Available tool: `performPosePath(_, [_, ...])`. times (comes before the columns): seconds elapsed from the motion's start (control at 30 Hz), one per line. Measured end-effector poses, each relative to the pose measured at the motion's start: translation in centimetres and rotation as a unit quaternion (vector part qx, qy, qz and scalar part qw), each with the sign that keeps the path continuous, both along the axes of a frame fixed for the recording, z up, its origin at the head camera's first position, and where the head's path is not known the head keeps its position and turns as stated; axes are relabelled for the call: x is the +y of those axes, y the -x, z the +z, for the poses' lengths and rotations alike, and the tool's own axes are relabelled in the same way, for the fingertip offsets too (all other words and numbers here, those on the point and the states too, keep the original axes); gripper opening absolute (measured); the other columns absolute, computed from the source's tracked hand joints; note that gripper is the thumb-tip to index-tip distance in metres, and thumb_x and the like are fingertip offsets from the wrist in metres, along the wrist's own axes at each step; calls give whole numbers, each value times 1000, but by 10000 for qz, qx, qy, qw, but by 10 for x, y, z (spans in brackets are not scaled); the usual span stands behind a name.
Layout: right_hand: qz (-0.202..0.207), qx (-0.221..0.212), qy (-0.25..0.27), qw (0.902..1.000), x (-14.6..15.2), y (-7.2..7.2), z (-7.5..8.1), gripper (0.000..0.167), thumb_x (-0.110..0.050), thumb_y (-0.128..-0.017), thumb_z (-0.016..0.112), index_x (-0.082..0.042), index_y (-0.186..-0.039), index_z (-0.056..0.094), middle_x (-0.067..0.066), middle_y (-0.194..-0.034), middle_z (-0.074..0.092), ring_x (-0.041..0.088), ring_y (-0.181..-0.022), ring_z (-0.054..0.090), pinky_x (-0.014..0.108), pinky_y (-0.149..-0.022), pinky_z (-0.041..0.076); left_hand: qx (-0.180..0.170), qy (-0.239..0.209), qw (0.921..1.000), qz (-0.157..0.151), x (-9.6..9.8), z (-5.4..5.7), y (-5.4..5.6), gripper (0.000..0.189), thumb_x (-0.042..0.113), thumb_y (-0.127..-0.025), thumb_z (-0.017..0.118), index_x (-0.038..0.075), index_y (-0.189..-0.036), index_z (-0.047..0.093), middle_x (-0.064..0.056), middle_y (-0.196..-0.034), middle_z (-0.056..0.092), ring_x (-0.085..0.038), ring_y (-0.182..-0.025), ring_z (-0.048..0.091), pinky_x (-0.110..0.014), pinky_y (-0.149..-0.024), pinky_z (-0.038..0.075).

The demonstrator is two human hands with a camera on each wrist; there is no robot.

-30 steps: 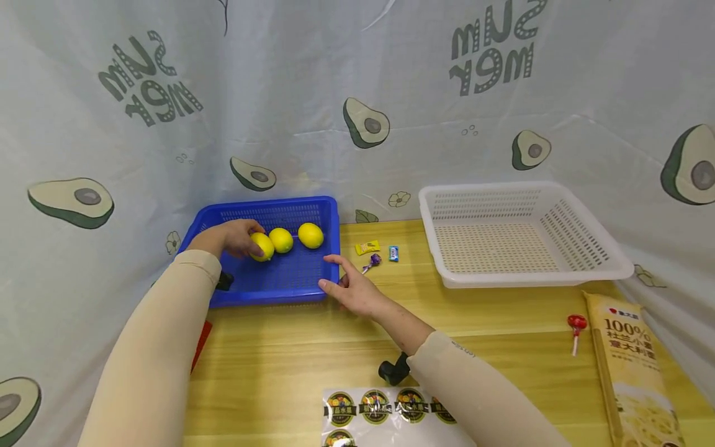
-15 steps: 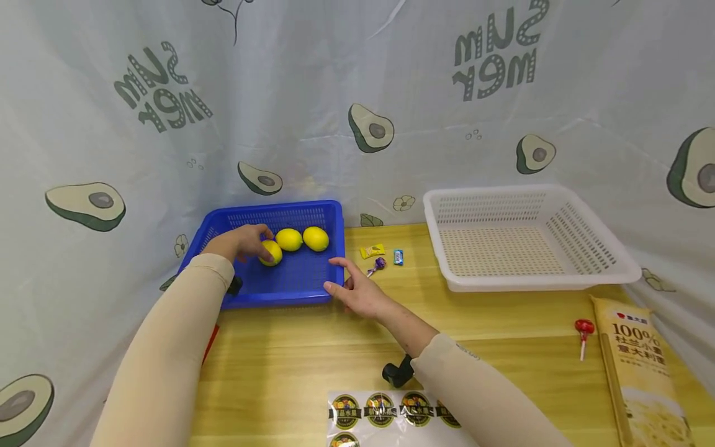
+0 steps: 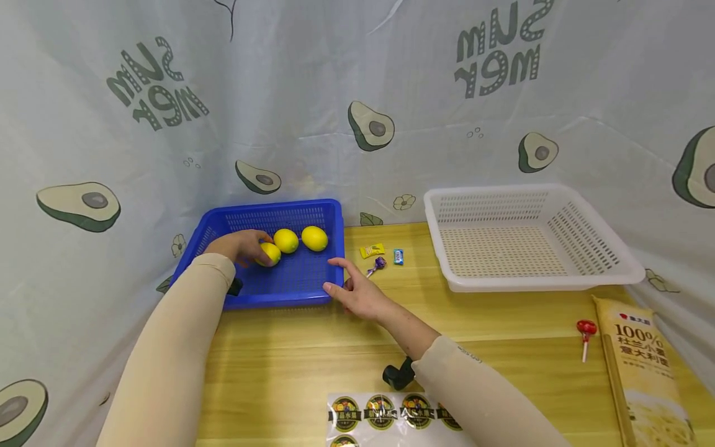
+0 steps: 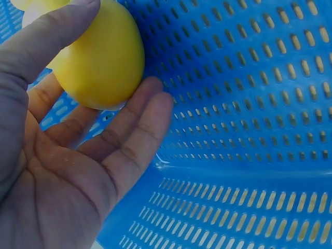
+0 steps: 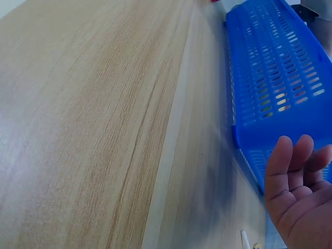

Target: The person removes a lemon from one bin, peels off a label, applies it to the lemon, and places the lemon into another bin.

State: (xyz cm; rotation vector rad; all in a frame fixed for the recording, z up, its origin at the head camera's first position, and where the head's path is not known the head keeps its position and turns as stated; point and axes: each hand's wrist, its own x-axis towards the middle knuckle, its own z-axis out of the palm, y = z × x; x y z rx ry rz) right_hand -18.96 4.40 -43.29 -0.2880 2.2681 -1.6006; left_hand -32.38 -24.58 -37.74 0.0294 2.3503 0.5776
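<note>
In the head view, my left hand reaches into the blue basket and holds a yellow lemon. In the left wrist view, the thumb lies on one side of this lemon and fingers curl at the other. Two further lemons lie inside: a middle lemon close by the held one, and a right lemon near the back right corner. My right hand is at the basket's front right corner, thumb and forefinger spread over the rim. The right wrist view has its loosely bent fingers by the basket's outer wall.
Right of the basket lie a yellow-wrapped candy, a purple lollipop and a blue candy. A white basket stands farther right. A red lollipop, a pasta bag and a sticker sheet lie nearer.
My left hand and its lemon have shifted slightly right and toward the front. The middle lemon has turned a little. My right hand keeps its place at the corner. The head view has shifted slightly.
</note>
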Motion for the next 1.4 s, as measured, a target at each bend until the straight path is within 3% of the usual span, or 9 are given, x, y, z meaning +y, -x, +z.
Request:
performPosePath(0.2, [24,-55,-4,10000,0,-3,0,59,-37,-101,65,-30,-153,37,6,-81,52,32,-65,59,27,-54,43,118,-65,9999,-96,-3,0,-5,72,20,-94,74,6,-155,37,-29,-147,42,-47,-130,55,-52,-104,53])
performPosePath(0.37, [4,-62,-24,10000,1,-4,-2,59,-37,-101,64,-29,-153,37,6,-81,52,32,-64,60,28,-55,45,335,-174,9985,-396,-3,12,-9,72,21,-92,75,5,-152,38,-28,-145,41,-40,-121,56,-53,-101,54])
performPosePath(0.63, [-147,-132,-90,9998,6,-4,-6,58,-37,-101,65,-31,-152,38,7,-82,52,32,-65,60,28,-57,48,1505,-180,9859,-714,6,40,-29,66,30,-89,78,10,-144,48,-24,-139,51,-37,-113,54,-52,-96,53])
performPosePath(0.8, [-165,-130,-120,9997,8,-4,-8,61,-38,-100,66,-30,-154,39,6,-82,53,35,-67,62,28,-56,44,2183,-617,9725,-521,7,57,-65,67,35,-89,78,9,-144,49,-20,-138,53,-35,-115,52,-50,-97,47])
performPosePath(0.93, [-193,56,-34,9998,17,-8,-5,66,-38,-101,65,-28,-158,35,4,-80,50,31,-66,60,33,-61,52,2628,-1192,9575,-55,10,66,-121,68,35,-92,77,8,-146,47,-20,-142,49,-35,-111,54,-44,-93,49])
performPosePath(1.07, [-236,266,-60,9993,42,-29,9,65,-36,-102,63,-27,-159,32,5,-81,51,26,-68,57,37,-67,55,2655,-1976,9433,242,21,57,-185,62,32,-90,79,11,-141,50,-17,-137,52,-32,-106,58,-37,-86,52])
performPosePath(1.17, [-186,372,-307,9987,69,-54,21,61,-35,-102,63,-27,-157,36,6,-84,54,22,-70,54,32,-64,51,2359,-2375,9422,139,38,37,-218,56,30,-87,83,11,-131,56,-13,-126,58,-27,-102,60,-34,-83,54])
performPosePath(1.27, [-61,501,-708,9962,98,-81,25,57,-35,-101,65,-23,-152,43,4,-86,55,16,-72,51,26,-60,44,1988,-2382,9505,-155,64,12,-233,50,33,-83,85,12,-120,59,-8,-113,63,-20,-94,60,-30,-79,53])
performPosePath(1.4, [168,562,-1232,9907,134,-115,22,53,-32,-98,69,-13,-145,52,0,-84,56,9,-71,49,23,-60,42,1933,-1982,9593,-563,104,-17,-231,47,41,-79,86,14,-108,61,-1,-97,64,-15,-83,56,-28,-71,48])
